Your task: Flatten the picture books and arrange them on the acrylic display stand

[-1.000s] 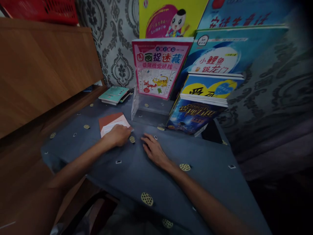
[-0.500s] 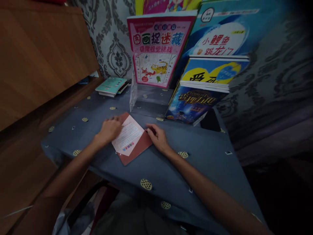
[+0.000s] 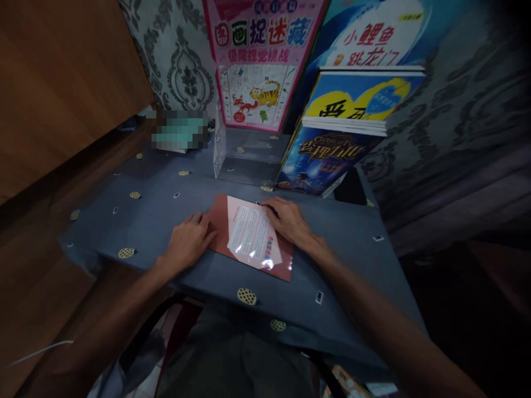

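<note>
On the blue tablecloth lies a reddish-brown booklet [image 3: 219,214] with a pale printed panel [image 3: 244,229] that shows glare near its lower edge. My left hand [image 3: 189,239] is at the booklet's left edge, its fingers bent and the thumb pointing toward the cover; the fingertips touch or overlap that edge. Over the upper right part rests my right hand [image 3: 290,221], with fingers curled at the top edge. Whether either hand pinches the booklet cannot be made out.
Behind the booklet stands a clear acrylic rack [image 3: 219,146] holding a pink book [image 3: 257,94], a blue-and-yellow book [image 3: 360,94] and a dark blue book [image 3: 319,157]. A blurred teal stack [image 3: 180,132] sits back left. A wooden cabinet [image 3: 70,83] is at far left.
The booklet has turned and shifted right, its long side now running across in front of me. My left hand has moved to its left edge, my right hand onto its upper right. The view has tilted down.
</note>
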`<state>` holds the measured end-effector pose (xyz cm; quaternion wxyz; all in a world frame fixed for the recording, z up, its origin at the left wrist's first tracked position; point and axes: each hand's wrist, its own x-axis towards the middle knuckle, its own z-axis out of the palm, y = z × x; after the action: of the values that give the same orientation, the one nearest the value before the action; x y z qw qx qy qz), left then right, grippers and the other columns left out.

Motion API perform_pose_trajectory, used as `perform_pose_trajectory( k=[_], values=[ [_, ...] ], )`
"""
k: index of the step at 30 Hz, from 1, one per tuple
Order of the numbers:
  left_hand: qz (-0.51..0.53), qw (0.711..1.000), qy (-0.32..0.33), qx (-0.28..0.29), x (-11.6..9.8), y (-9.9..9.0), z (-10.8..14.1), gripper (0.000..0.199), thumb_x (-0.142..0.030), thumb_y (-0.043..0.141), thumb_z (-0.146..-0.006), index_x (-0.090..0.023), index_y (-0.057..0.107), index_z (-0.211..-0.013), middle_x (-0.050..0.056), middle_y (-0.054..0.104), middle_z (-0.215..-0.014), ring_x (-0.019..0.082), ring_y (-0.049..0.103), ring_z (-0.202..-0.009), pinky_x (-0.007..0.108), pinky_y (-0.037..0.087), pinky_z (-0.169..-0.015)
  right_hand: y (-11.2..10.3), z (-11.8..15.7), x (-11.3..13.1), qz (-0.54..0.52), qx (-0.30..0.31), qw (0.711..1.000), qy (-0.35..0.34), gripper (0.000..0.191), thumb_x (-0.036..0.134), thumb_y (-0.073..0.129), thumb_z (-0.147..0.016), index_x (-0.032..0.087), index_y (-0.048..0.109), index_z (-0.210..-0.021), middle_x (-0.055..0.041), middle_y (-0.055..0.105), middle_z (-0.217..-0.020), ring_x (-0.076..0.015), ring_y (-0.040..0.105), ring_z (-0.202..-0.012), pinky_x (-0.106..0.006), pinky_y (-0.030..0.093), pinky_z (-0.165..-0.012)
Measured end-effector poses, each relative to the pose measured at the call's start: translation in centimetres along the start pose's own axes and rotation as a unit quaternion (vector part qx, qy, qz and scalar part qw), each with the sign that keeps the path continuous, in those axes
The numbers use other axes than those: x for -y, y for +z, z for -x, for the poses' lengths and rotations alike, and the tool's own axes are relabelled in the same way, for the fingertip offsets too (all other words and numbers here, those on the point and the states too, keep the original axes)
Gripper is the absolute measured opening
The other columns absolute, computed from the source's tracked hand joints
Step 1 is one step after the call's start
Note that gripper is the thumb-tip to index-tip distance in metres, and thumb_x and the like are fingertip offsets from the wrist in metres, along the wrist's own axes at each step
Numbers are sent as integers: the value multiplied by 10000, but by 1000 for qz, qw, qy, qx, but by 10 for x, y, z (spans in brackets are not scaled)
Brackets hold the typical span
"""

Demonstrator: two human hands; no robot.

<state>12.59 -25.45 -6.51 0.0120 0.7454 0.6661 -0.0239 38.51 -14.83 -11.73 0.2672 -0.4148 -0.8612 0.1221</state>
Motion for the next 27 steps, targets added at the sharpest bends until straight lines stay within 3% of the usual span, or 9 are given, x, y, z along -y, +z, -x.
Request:
perform_pose_trajectory(
  k=[7,15,21,24,27],
  values=[
    [39,997,57,-20,-38,11,8,238,-348,528,-999,-154,623,-1101,133,660,-1110,298,650,-1039,375,536,-770,-10,31,1,23,41,999,10,285,208,437,-1014,164,694,-1128,-144,691,-1156,-280,648,-1078,-444,508,-958],
    [40,995,77,-50,-70,21,15,209,-362,527,-996,-186,629,-1040,103,653,-1043,281,653,-988,339,516,-715,-23,60,-28,-16,4,999,-35,307,221,436,-1019,169,671,-1210,-160,686,-1245,-293,637,-1157,-511,515,-1004],
    [80,986,111,-92,-83,31,23,211,-354,495,-1011,-193,632,-1023,89,632,-1015,260,629,-964,346,513,-764,-35,69,-46,-49,3,997,-60,292,214,479,-997,204,684,-1204,-128,710,-1239,-281,634,-1195,-538,522,-1001],
    [88,984,106,-113,-85,38,27,219,-353,482,-1016,-198,636,-1012,83,618,-976,256,615,-931,351,512,-755,-36,68,-40,-33,6,998,-49,288,213,468,-1004,183,691,-1185,-144,705,-1247,-291,625,-1212,-550,504,-1028],
    [92,981,94,-142,-86,43,31,206,-335,477,-1018,-210,640,-1029,83,628,-993,243,608,-922,349,517,-771,-32,63,-16,-18,23,998,-51,318,199,446,-1015,211,680,-1230,-129,700,-1276,-296,589,-1269,-558,467,-1073]
  ],
)
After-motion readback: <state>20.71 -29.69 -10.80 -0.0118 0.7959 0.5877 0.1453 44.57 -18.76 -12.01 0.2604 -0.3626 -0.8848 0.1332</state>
